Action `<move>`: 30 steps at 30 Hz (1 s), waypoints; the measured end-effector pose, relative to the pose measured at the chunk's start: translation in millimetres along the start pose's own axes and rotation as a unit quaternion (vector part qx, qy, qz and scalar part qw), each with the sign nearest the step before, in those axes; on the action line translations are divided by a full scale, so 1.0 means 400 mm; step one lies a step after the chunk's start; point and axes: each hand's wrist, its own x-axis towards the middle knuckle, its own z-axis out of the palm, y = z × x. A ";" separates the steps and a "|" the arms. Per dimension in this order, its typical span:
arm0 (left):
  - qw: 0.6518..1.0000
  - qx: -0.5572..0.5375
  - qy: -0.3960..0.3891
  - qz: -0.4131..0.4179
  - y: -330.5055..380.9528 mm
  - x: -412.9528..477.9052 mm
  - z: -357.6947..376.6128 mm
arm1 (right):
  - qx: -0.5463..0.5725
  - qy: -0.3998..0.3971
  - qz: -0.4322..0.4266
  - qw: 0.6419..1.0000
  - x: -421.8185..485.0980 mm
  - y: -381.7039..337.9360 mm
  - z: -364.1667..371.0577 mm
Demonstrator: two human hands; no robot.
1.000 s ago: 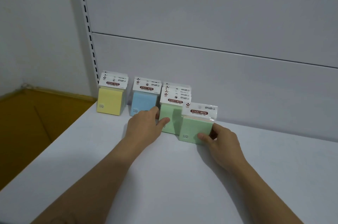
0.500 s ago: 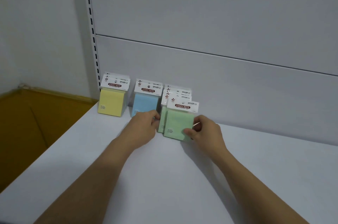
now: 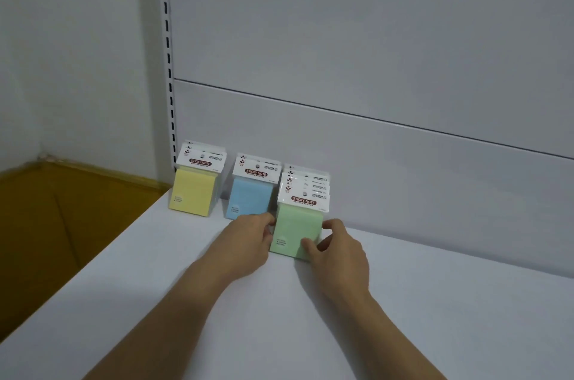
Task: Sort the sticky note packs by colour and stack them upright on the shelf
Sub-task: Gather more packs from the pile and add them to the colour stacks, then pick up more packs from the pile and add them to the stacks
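Three rows of sticky note packs stand upright against the back panel of the white shelf [image 3: 435, 317]: yellow packs [image 3: 192, 190] at the left, blue packs [image 3: 250, 196] in the middle, green packs [image 3: 296, 229] at the right. The front green pack stands in line with several green ones behind it. My left hand [image 3: 248, 241] touches its left edge with curled fingers. My right hand [image 3: 337, 247] holds its lower right corner between thumb and fingers.
A slotted upright rail [image 3: 167, 53] runs up the back wall left of the yellow packs. Beyond the shelf's left edge lies a brown floor [image 3: 62, 218]. The shelf surface spreads wide to the right and front.
My right hand has slid the green pack left and back, from apart at the right into line at the front of the green row. My left hand has stayed beside the row.
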 end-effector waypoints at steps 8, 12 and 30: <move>0.990 0.066 0.124 0.026 0.073 -0.021 -0.040 | -0.037 -0.035 -0.041 0.998 0.007 0.023 -0.103; 0.984 0.111 0.107 0.088 0.155 -0.021 -0.022 | -0.116 -0.001 -0.090 0.989 0.005 0.069 -0.242; 0.952 0.125 -0.046 0.276 0.825 -0.005 0.329 | -0.214 0.085 0.113 0.967 -0.219 0.612 -0.771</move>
